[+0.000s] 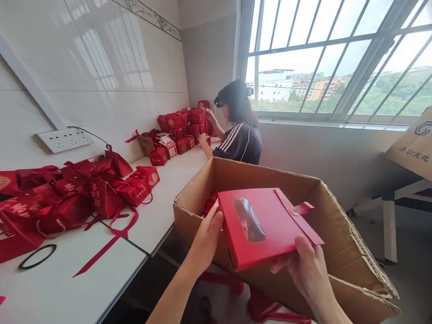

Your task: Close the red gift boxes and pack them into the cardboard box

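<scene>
Between my two hands is a red gift box (pixel 270 222) with a clear window in its lid and a short ribbon at the flap. My left hand (pixel 207 234) grips its left edge, fingers partly hidden behind it. At the near right corner, my right hand (pixel 307 261) holds it with the thumb on top and the fingers underneath. The gift box is tilted over a large open cardboard box (pixel 344 225). Some red items (pixel 209 203) show inside the cardboard box at its left end; the rest of its contents is hidden.
Red gift boxes and bags (pixel 70 193) crowd the white table (pixel 141 229) at left, with a loose red ribbon (pixel 111 245) and a black ring (pixel 37 256). A co-worker (pixel 241 135) sits beyond, handling items near stacked red boxes (pixel 178 123). Red stools (pixel 266 306) stand below.
</scene>
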`<state>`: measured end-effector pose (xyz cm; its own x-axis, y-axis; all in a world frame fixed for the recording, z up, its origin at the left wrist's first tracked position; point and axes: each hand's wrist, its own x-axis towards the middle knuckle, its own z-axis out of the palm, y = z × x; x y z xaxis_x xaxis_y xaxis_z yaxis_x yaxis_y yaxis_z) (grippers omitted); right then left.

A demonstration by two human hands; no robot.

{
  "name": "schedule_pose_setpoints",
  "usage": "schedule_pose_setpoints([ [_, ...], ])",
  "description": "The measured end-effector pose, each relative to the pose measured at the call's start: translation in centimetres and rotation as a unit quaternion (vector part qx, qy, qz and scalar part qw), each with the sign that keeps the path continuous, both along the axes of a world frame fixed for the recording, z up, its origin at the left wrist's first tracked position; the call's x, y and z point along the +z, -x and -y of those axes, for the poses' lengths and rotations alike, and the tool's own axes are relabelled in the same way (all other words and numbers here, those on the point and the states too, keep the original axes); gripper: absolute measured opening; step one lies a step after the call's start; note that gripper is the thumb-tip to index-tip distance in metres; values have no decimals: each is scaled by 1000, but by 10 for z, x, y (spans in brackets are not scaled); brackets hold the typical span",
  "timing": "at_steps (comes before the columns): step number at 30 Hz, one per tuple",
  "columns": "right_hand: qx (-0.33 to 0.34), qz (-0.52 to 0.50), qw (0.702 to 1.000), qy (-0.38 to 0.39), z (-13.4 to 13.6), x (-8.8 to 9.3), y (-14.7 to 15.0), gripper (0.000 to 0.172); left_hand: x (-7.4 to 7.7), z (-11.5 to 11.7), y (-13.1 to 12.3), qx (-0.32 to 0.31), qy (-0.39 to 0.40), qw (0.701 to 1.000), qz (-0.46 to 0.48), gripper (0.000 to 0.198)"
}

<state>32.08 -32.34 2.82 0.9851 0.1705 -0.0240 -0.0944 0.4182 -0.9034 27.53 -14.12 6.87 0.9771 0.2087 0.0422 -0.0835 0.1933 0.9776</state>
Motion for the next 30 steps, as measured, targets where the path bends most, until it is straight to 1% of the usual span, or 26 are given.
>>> schedule_pose_setpoints([
  [3,35,-4,999,26,1,14,-1,43,2,3,-14,-58,18,995,-74,67],
  [7,106,-75,991,32,1,37,-6,51,3,5,-24,-70,1,990,-122,65],
  [10,132,-105,985,36,4,44,-10,50,1,4,-30,-78,-16,987,-139,68],
  [13,148,-112,982,29,9,42,-16,44,-3,3,-36,-81,-41,987,-129,71],
  [15,154,-104,982,19,14,37,-22,39,-7,3,-38,-65,-70,992,-80,68],
  [17,148,-81,986,5,21,29,-29,34,-11,3,-36,-46,-82,996,-6,66],
  [19,128,-50,990,-7,27,20,-36,32,-15,4,-32,-59,-71,994,60,77],
  [21,104,-26,994,-15,32,11,-42,31,-19,7,-27,-86,-80,987,114,97],
  [23,81,-10,996,-25,34,4,-45,32,-20,10,-24,-95,-136,972,167,112],
  [25,62,1,997,-40,35,0,-47,36,-18,13,-22,-90,-203,951,216,118],
  [27,57,10,997,-47,34,0,-47,37,-15,13,-22,-89,-236,937,242,119],
  [28,58,13,997,-44,34,1,-46,37,-14,13,-22,-89,-236,937,242,120],
  [30,59,13,998,-24,35,4,-47,34,-13,8,-23,-91,-232,945,213,117],
])
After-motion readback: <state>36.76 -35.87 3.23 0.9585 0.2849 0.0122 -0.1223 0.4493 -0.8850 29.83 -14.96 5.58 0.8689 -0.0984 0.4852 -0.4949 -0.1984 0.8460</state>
